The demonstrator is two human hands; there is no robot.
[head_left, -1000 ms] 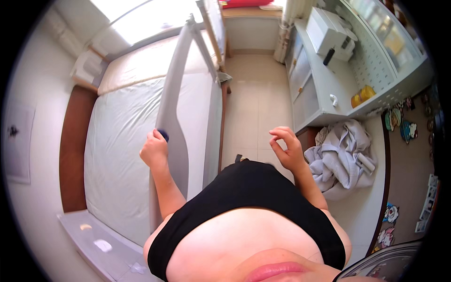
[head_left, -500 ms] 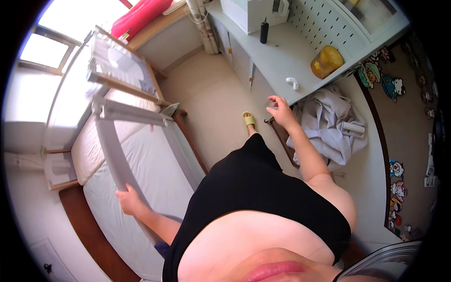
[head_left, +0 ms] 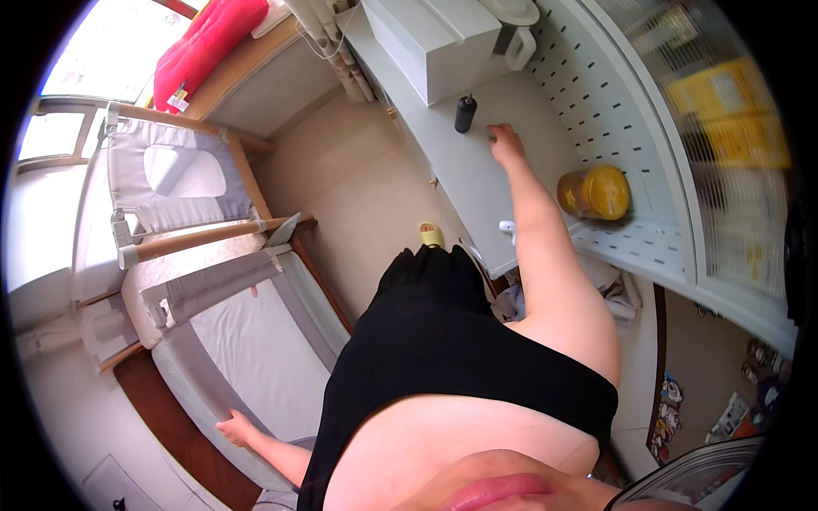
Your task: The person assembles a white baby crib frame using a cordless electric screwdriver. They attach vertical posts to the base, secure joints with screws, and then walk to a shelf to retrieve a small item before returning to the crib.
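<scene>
Beige floor (head_left: 336, 175) runs left of the grey tabletop (head_left: 477, 183). Nearest, the left hand (head_left: 236, 427) is clasped on the padded bed guard (head_left: 199, 368), probably for balance. Farther, the right hand (head_left: 506, 141), fingers bent, is just beside a black cylinder (head_left: 465, 115); I can't tell if they pinch anything. Slim and narrow-tipped, the cylinder stands upright on the tabletop.
</scene>
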